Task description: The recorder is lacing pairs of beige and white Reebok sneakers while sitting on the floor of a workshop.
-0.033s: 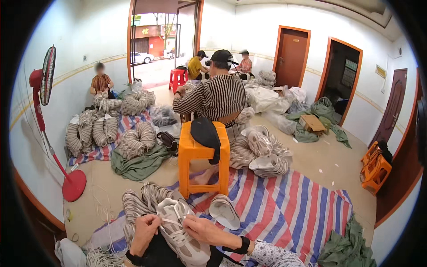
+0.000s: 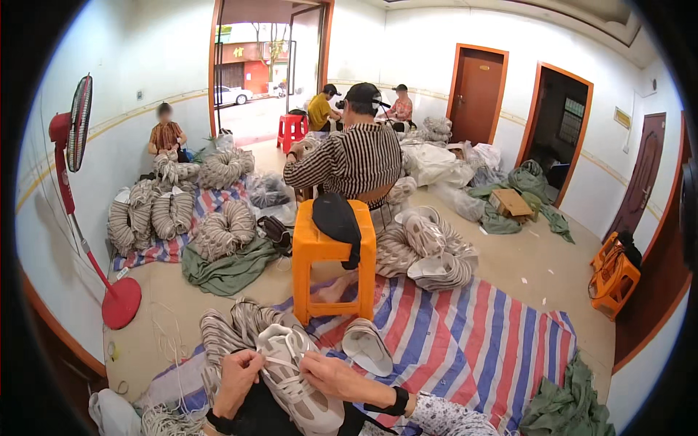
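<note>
A striped tarp (image 2: 465,341) in blue, red and white is spreading out ahead of and to the right of both hands, covering most of the floor there. Beyond the hands an orange stool (image 2: 333,251) is standing on the tarp's far edge, with a black bag (image 2: 338,218) draping over its seat, and past it a person in a striped shirt (image 2: 349,160) is sitting with their back turned. Far off to the left of the left hand a red standing fan (image 2: 80,182) is leaning against the wall. Bundled stacks of shoe uppers (image 2: 225,229) are lying well ahead and to the left, with another heap (image 2: 429,254) ahead and to the right.

Just right of the right hand a loose pale sole (image 2: 367,347) is resting on the tarp, apart from the fingers. Just beyond the left hand a row of stacked uppers (image 2: 233,327) is fanning out.

Between the two hands a white and beige sneaker (image 2: 298,381) is lying on the person's lap, toe pointing away. The left hand (image 2: 236,378) is gripping its left side, fingers curling closed on the upper. The right hand (image 2: 331,378), with a black watch (image 2: 398,401) at its wrist, is pinching the white lace (image 2: 280,362) over the tongue, fingers narrowing together.
</note>
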The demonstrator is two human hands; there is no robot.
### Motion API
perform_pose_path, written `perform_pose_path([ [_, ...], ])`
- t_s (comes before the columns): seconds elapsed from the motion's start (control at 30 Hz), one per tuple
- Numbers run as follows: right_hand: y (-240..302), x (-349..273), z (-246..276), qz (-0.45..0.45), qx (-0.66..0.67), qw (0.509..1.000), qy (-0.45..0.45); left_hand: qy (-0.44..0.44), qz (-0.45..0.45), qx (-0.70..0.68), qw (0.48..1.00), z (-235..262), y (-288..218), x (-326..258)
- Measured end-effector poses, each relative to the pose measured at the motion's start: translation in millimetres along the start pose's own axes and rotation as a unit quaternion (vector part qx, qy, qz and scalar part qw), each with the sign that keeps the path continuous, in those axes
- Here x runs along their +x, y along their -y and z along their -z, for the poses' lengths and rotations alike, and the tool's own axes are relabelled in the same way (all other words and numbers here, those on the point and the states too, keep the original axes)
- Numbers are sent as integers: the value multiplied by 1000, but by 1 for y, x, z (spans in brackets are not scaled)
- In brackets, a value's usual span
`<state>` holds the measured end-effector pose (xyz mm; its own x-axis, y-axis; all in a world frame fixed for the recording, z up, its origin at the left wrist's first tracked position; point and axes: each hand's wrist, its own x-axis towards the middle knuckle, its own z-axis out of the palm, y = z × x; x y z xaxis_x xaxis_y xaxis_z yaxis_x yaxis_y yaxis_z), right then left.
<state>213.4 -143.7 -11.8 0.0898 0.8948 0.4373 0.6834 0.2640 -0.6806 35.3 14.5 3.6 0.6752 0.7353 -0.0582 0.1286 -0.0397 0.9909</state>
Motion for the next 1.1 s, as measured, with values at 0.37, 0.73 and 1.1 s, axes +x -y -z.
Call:
perform_pose_path([
  [0.37,-18,-1,14,-77,101,991,47,-9,-13,-5,1000,1,5,9],
  [0.73,4,4,21,-266,265,920,110,-27,1,36,999,5,-4,-27],
  [1.1,-2,31,37,-206,70,971,97,-7,-56,69,996,2,-8,-6],
])
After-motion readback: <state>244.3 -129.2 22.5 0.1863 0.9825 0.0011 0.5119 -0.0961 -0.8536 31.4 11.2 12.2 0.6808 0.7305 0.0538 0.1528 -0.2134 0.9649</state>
